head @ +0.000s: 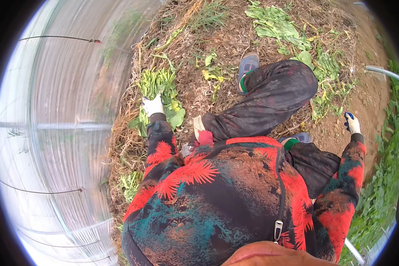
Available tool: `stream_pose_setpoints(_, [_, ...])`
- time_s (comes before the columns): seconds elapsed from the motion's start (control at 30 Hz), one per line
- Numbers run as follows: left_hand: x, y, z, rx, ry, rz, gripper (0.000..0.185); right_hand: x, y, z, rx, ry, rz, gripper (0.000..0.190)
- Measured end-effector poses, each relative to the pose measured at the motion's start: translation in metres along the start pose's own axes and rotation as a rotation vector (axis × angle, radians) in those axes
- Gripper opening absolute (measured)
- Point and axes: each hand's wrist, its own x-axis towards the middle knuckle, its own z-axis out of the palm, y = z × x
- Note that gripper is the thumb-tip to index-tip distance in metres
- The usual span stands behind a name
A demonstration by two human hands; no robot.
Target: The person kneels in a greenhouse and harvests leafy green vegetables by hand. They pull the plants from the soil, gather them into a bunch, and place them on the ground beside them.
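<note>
My left hand (153, 105), in a white glove with blue at the fingers, rests on a bunch of leafy greens (158, 81) whose stems point away from me. Its fingers are partly hidden among the leaves, so I cannot tell whether they grip. My right hand (352, 123), gloved in white and blue, hangs over bare soil at the right with its fingers curled; whatever may be in it is hidden. Flattened leafy greens (276, 25) lie on dry straw (193, 83) ahead, and another pile of leaves (327, 66) is above the right hand.
A plastic-film greenhouse wall (69, 99) runs along the left, with thin cords (58, 37) on it. My shoes (249, 63) are on the straw and soil. At the right are a pale pipe (385, 72) and a strip of green plants (390, 159). More leaves (130, 185) lie beside my left sleeve.
</note>
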Motion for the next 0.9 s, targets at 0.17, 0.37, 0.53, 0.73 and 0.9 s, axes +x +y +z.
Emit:
stream_pose_setpoints(0.17, [-0.05, -0.013, 0.012, 0.034, -0.017, -0.092, 0.088, -0.01, -0.003, 0.003, -0.065, -0.019, -0.015, 0.027])
stream_pose_setpoints(0.37, [-0.027, 0.005, 0.037, -0.377, -0.008, 0.179, 0.064, -0.006, -0.015, 0.0, -0.187, 0.033, -0.235, 0.043])
stream_pose_setpoints(0.53, [-0.052, 0.077, 0.029, -0.852, -0.138, 0.339, 0.043, -0.033, -0.049, -0.003, -0.244, 0.078, -0.294, 0.04])
stream_pose_setpoints(0.73, [-0.132, 0.186, -0.034, -1.064, -0.294, 0.582, 0.042, -0.065, -0.064, -0.009, -0.222, 0.123, -0.279, 0.037])
stream_pose_setpoints(0.9, [-0.198, 0.228, -0.072, -1.258, -0.49, 0.692, 0.043, -0.056, -0.051, -0.018, -0.241, 0.232, -0.365, 0.038])
